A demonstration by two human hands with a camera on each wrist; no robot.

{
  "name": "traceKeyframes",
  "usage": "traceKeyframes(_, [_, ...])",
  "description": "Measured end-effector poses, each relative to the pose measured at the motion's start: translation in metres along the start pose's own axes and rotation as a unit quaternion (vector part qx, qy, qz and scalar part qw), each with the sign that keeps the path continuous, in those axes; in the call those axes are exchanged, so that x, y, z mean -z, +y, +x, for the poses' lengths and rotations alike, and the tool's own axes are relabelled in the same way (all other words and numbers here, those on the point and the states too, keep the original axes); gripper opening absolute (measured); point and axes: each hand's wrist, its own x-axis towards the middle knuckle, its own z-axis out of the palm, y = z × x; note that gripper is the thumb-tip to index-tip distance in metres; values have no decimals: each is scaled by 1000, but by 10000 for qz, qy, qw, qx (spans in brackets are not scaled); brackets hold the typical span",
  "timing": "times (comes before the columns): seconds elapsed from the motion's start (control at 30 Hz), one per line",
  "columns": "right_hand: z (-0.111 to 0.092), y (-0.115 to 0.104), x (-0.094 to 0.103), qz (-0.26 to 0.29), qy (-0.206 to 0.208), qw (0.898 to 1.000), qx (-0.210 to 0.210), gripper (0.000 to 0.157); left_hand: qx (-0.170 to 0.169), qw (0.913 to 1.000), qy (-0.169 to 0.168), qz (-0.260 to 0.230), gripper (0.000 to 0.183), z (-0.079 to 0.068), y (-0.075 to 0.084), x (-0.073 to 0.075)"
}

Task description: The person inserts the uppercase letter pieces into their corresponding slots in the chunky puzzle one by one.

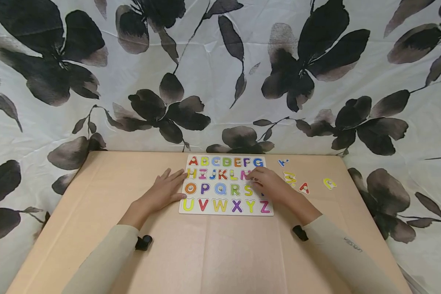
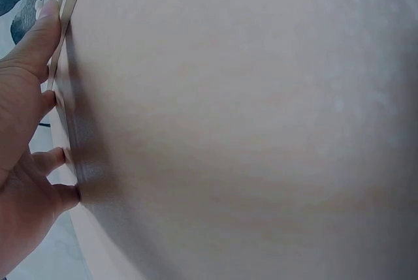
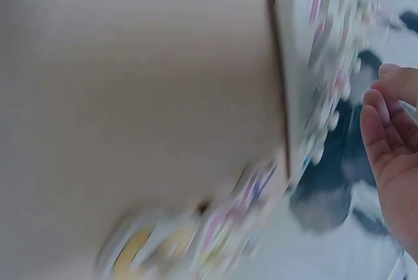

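Alphabet puzzle board (image 1: 226, 185), centre of tan surface (image 1: 213, 253), both hands on it.
Head: left hand (image 1: 165, 192) flat at board's left edge, fingers apart; right hand (image 1: 268, 183) over right side, fingers curled, grip unclear. Left wrist: fingers (image 2: 36, 38) touch board edge. Right wrist: blurred.

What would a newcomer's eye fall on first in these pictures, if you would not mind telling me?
Most likely the bright alphabet puzzle board at the far middle of the tan table, with the left hand flat against its left edge and the right hand over its right side. Next, the loose coloured letters lying to the board's right, and the bold black-flowered cloth behind.
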Motion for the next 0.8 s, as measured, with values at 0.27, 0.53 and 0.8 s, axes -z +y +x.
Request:
traceKeyframes(0.27, [-34, 44, 27, 332, 374, 9940, -976, 21, -10, 10000, -23, 36, 83, 0, 0, 1])
traceKeyframes(0.53, [-64, 77, 36, 300, 601, 9887, -1341, 18, -8, 10000, -46, 10, 82, 1, 3, 2])
traceKeyframes(0.8, [-91, 84, 31, 120, 760, 9903, -1158, 13, 70, 10000, -56, -37, 83, 0, 3, 4])
